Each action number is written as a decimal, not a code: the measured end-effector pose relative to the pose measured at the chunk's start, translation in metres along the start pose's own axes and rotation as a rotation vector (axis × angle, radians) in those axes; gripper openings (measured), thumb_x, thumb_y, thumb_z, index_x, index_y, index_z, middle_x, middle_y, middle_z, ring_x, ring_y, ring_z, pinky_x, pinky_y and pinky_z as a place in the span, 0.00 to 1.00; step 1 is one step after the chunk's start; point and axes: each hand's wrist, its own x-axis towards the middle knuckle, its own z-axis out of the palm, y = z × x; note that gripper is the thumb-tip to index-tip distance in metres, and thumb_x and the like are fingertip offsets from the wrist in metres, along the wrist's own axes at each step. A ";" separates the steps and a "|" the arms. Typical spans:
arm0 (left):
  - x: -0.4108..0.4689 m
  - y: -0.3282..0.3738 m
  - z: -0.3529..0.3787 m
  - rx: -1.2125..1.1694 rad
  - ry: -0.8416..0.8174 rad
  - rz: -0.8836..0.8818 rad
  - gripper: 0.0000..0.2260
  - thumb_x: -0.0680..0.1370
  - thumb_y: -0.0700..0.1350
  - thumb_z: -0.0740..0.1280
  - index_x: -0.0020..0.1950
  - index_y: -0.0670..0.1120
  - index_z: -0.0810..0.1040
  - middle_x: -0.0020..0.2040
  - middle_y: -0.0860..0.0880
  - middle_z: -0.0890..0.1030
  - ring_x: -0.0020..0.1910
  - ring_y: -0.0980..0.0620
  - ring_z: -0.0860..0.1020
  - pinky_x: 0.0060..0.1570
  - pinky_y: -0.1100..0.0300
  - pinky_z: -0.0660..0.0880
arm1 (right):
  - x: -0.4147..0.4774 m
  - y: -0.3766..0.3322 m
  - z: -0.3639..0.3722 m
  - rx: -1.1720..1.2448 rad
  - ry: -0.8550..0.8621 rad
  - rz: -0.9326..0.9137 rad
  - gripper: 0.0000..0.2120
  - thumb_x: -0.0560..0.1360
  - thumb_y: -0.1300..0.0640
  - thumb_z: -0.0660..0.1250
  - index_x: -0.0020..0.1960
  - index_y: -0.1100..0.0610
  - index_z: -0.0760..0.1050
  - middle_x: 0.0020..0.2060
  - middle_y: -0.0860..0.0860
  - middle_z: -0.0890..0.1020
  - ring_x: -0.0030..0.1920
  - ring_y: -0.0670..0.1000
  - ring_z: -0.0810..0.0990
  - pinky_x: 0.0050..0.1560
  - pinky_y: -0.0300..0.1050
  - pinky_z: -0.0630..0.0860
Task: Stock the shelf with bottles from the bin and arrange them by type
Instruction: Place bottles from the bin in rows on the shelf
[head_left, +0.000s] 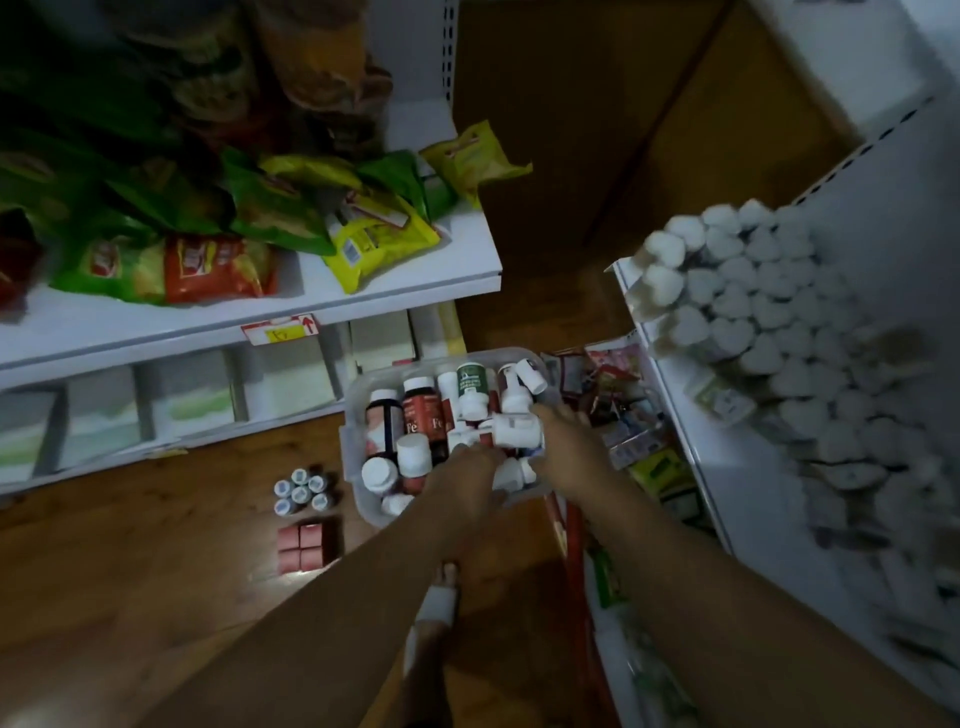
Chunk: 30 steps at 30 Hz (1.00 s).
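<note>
Clear plastic bin stands on the wooden floor between two white shelf units and holds a loose heap of bottles, mostly red-brown with white caps, one green, several lying on their sides. Both hands are inside the bin near its right end. The right hand grips a white bottle lying crosswise on top of the heap, fingers clamped on it. The left hand is just beside it, reaching into the heap; whether its fingers are apart or together cannot be told. The right shelf carries tightly packed rows of white-capped bottles from its front edge back. The left shelf carries snack bags. On the floor left of the bin are a cluster of small bottles and red boxes.
</note>
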 end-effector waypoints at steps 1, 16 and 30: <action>0.001 0.003 -0.001 0.020 0.017 0.011 0.26 0.77 0.53 0.72 0.74 0.49 0.75 0.70 0.45 0.76 0.67 0.41 0.74 0.64 0.45 0.76 | 0.006 0.001 0.003 -0.017 -0.016 -0.006 0.37 0.75 0.56 0.73 0.80 0.48 0.61 0.74 0.55 0.70 0.73 0.63 0.66 0.67 0.57 0.71; -0.035 0.010 -0.087 -0.616 0.177 0.086 0.18 0.76 0.46 0.78 0.65 0.54 0.80 0.60 0.57 0.82 0.59 0.55 0.81 0.59 0.61 0.78 | -0.033 0.001 -0.059 0.813 0.337 -0.006 0.23 0.69 0.58 0.80 0.59 0.48 0.75 0.57 0.52 0.80 0.51 0.45 0.81 0.43 0.35 0.77; -0.185 0.283 -0.206 -1.360 -0.251 0.642 0.24 0.80 0.41 0.63 0.77 0.39 0.71 0.71 0.33 0.77 0.70 0.32 0.76 0.67 0.37 0.77 | -0.354 0.036 -0.225 1.384 0.856 -0.362 0.38 0.68 0.70 0.69 0.75 0.48 0.68 0.55 0.52 0.84 0.55 0.53 0.85 0.50 0.46 0.82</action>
